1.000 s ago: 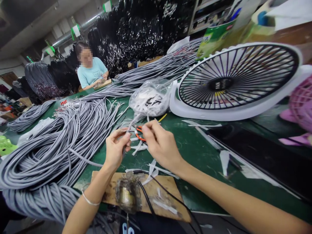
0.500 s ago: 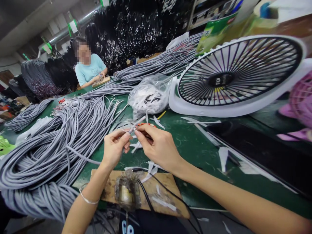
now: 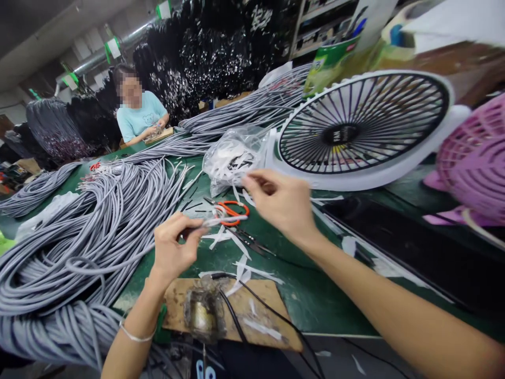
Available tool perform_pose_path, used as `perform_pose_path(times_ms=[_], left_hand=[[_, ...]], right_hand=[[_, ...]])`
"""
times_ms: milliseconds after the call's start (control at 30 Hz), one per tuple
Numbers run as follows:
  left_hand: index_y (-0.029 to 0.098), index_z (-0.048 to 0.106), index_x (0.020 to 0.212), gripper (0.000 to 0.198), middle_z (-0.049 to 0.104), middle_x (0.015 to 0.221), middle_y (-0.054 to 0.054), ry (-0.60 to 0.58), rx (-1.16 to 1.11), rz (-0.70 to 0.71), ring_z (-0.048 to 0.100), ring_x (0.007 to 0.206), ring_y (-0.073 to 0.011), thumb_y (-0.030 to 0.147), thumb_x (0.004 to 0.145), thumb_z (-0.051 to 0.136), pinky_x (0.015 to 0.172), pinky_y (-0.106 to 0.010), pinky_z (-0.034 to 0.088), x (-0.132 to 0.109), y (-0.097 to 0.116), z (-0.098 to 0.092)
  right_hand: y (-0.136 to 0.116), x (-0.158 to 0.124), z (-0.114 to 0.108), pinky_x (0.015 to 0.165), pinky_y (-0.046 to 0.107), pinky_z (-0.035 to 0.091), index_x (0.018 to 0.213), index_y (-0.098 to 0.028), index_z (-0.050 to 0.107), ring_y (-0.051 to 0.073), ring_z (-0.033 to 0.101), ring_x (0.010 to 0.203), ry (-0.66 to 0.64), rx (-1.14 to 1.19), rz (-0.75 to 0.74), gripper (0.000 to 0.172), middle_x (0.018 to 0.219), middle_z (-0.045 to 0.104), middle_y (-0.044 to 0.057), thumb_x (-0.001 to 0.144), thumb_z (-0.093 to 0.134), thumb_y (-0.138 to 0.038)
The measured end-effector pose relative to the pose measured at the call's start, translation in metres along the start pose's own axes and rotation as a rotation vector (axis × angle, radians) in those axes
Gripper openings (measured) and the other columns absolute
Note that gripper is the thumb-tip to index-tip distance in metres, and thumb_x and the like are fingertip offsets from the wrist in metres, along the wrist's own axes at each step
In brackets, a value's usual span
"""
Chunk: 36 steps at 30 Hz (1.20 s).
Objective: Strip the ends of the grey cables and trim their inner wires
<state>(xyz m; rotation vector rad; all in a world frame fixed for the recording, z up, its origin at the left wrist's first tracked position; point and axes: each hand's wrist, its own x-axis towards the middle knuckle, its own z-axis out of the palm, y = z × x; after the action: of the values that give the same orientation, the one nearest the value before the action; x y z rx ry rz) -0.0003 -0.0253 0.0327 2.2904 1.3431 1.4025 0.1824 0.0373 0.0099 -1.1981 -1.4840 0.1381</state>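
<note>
My left hand [image 3: 172,246] pinches the end of a grey cable [image 3: 215,222] above the green table [image 3: 311,295]. My right hand [image 3: 282,202] hovers higher and further right, close to a clear plastic bag [image 3: 232,158] of white pieces. Its fingers are curled in a pinch, and what they hold is blurred. Orange-handled scissors [image 3: 231,213] lie on the table between both hands. White paper strips [image 3: 240,263] are scattered below them.
A big heap of grey cables [image 3: 79,237] fills the left side. A white fan [image 3: 363,131] stands at the right, a pink basket [image 3: 473,163] beside it. A wooden board with a metal solder pot [image 3: 203,313] sits at the near edge. Another person [image 3: 136,113] works across the table.
My right hand has left the cable end and risen to the right, towards the plastic bag. My left hand has kept hold of the cable. The scissors now lie uncovered.
</note>
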Motion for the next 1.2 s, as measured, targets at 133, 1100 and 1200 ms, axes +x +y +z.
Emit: perform_pose_path(times_ms=[133, 1100, 1200], left_hand=[[0.016, 0.065, 0.07, 0.011, 0.057, 0.058, 0.0, 0.132, 0.287, 0.16, 0.048, 0.049, -0.0084, 0.013, 0.077, 0.056, 0.049, -0.019, 0.038, -0.001, -0.009, -0.003], [0.016, 0.066, 0.073, 0.015, 0.058, 0.055, -0.002, 0.082, 0.436, 0.259, 0.052, 0.05, -0.0098, 0.013, 0.08, 0.053, 0.05, -0.02, 0.036, -0.008, -0.012, 0.002], [0.015, 0.065, 0.071, 0.015, 0.055, 0.052, 0.0, 0.077, 0.447, 0.281, 0.05, 0.048, -0.009, 0.012, 0.08, 0.053, 0.05, -0.019, 0.036, -0.008, -0.011, 0.003]], right_hand=[[-0.024, -0.004, -0.021, 0.047, 0.025, 0.04, 0.073, -0.018, 0.063, 0.012, 0.051, 0.047, 0.255, -0.065, -0.213, 0.015, 0.059, 0.063, 0.004, 0.082, 0.052, -0.024], [-0.026, -0.023, -0.003, 0.053, 0.025, 0.042, 0.068, -0.017, 0.061, 0.014, 0.059, 0.055, -0.174, -0.093, -0.634, 0.016, 0.062, 0.066, 0.004, 0.081, 0.051, -0.018], [-0.026, -0.024, -0.003, 0.056, 0.024, 0.043, 0.069, -0.017, 0.061, 0.013, 0.058, 0.054, -0.186, -0.075, -0.646, 0.016, 0.062, 0.065, 0.003, 0.081, 0.05, -0.017]])
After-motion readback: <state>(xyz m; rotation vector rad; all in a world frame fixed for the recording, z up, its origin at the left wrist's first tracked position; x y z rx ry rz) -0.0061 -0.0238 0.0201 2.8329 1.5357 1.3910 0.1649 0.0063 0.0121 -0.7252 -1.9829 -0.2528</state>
